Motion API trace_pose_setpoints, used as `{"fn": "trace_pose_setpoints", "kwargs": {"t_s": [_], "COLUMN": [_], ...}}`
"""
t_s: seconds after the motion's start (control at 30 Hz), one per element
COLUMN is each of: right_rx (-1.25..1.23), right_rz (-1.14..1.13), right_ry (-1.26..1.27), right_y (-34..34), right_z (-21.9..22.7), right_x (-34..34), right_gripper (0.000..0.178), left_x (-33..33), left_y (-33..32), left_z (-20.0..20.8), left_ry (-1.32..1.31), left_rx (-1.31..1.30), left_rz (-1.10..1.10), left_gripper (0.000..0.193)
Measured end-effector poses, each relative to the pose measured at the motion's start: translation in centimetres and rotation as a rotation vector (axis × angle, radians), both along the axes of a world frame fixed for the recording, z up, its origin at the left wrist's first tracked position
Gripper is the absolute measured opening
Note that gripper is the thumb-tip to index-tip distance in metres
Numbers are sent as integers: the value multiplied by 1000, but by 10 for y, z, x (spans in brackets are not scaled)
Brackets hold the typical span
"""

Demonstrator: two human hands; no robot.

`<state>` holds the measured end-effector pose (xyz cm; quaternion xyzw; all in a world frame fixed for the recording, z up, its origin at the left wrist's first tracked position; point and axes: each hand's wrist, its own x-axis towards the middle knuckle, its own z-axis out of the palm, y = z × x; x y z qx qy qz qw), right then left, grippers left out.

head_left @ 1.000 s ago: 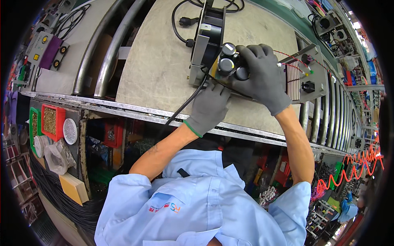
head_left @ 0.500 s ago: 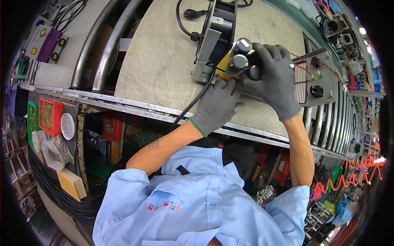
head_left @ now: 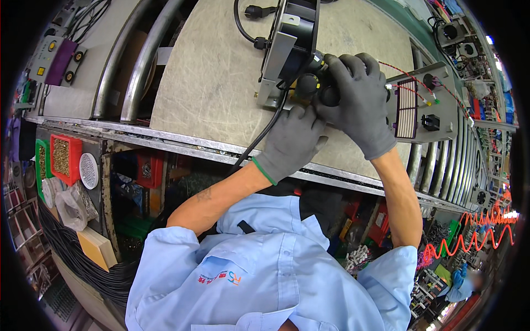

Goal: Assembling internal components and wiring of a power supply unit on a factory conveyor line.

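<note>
My right hand point(head_left: 359, 102), in a grey glove, is curled around a part with several black cylindrical capacitors point(head_left: 307, 85); the fingers hide much of it. The part is at the open near end of a metal housing point(head_left: 279, 55) with black inside. My left hand point(head_left: 291, 142), gloved too, has its fingers bent at the housing's lower corner, just below the capacitors. What lies under its fingertips is hidden. A black power cable point(head_left: 270, 128) runs from the housing past the left fingers and over the table edge. Its plug point(head_left: 259, 11) lies at the far side.
A metal panel point(head_left: 441, 124) with a vent grille, a black socket and thin red wires lies right of my right hand. Steel rollers point(head_left: 144, 66) flank the work board point(head_left: 204, 77). Red point(head_left: 66, 157) and green bins of small fasteners stand lower left. Orange coiled hoses point(head_left: 469, 237) hang right.
My right hand has shifted slightly left, and the capacitor part has tilted and moved closer to the housing, its round tops turned away. The left hand stays at nearly the same place.
</note>
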<state>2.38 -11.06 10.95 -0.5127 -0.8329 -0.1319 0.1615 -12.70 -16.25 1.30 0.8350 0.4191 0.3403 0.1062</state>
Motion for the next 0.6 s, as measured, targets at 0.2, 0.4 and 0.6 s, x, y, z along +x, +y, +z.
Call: {"fn": "trace_pose_setpoints", "kwargs": {"t_s": [0.2,0.4,0.6], "right_rx": [-44,-90,-145], "right_rz": [5,54,65], "right_ry": [64,60,73], "right_y": [8,18,22], "right_z": [-10,-12,-11], "right_x": [6,9,12], "right_gripper": [66,66,65], "left_x": [-1,-2,-5], "left_y": [-1,0,2], "left_z": [-2,0,0], "left_ry": [94,122,17], "left_rx": [25,-15,7], "left_rz": [-27,-40,-48], "left_gripper": [31,37,31]}}
